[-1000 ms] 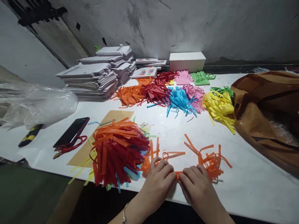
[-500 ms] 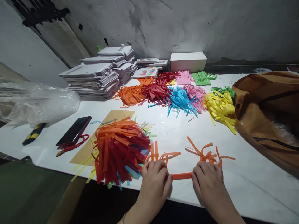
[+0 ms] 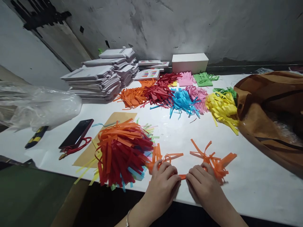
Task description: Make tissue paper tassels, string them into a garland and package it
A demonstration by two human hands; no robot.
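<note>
An orange paper tassel (image 3: 183,177) lies across the near edge of the white table, fringed at both ends, its narrow middle rolled or twisted. My left hand (image 3: 163,181) is closed on the left part of that middle. Closed on the right part is my right hand (image 3: 202,181), a short orange stretch showing between the two. Fringe fans out beyond each hand; the fingertips are partly hidden. Just left of my left hand sits a heap of finished-looking tassels (image 3: 123,151), orange and red on top, with yellow, blue and green strips poking out beneath.
Coloured fringe bundles, such as blue (image 3: 182,101) and yellow (image 3: 221,105), lie farther back. Behind stand paper stacks (image 3: 94,78) and a white box (image 3: 189,63). A brown bag (image 3: 251,104) bounds the right; a phone (image 3: 77,134), cutter (image 3: 36,137) and plastic-wrapped bundle (image 3: 47,104) lie left.
My hands have come closer together along the orange tassel, shortening the visible stretch between them. The fringe at the right end has spread and shifted toward the near edge.
</note>
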